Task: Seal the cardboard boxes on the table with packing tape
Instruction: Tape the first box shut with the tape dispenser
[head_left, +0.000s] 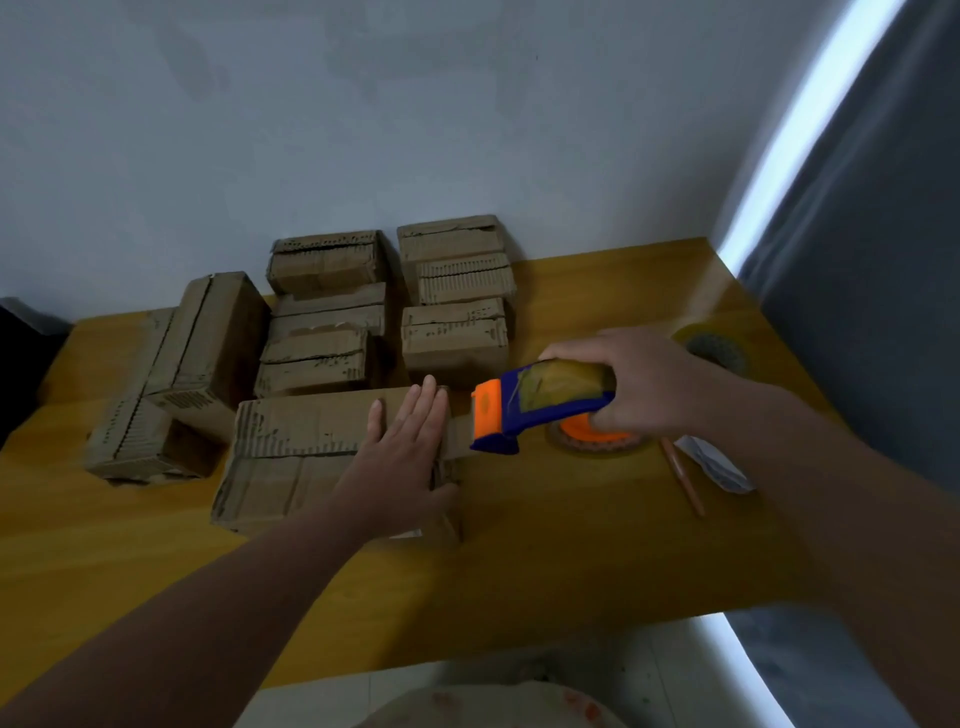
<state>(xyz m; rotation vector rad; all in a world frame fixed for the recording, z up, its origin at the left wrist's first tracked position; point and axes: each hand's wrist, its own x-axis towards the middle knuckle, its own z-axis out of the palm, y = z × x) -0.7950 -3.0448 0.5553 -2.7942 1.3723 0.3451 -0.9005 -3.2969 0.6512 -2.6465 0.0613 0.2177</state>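
A long cardboard box (291, 457) lies near the front middle of the yellow wooden table (545, 561). My left hand (405, 447) presses flat on the box's right end, fingers straight. My right hand (639, 384) grips a blue and orange tape dispenser (535, 405) with a roll of tape in it. The dispenser's orange nose sits just off the box's right edge, and a strip of tape runs from it onto the box under my left fingers.
Several more cardboard boxes (332, 312) are stacked at the back against the wall, with two (171, 374) at the left. Spare tape rolls (597, 441) (714, 348), a pencil (683, 478) and a paper scrap (714, 462) lie at the right. A curtain hangs far right.
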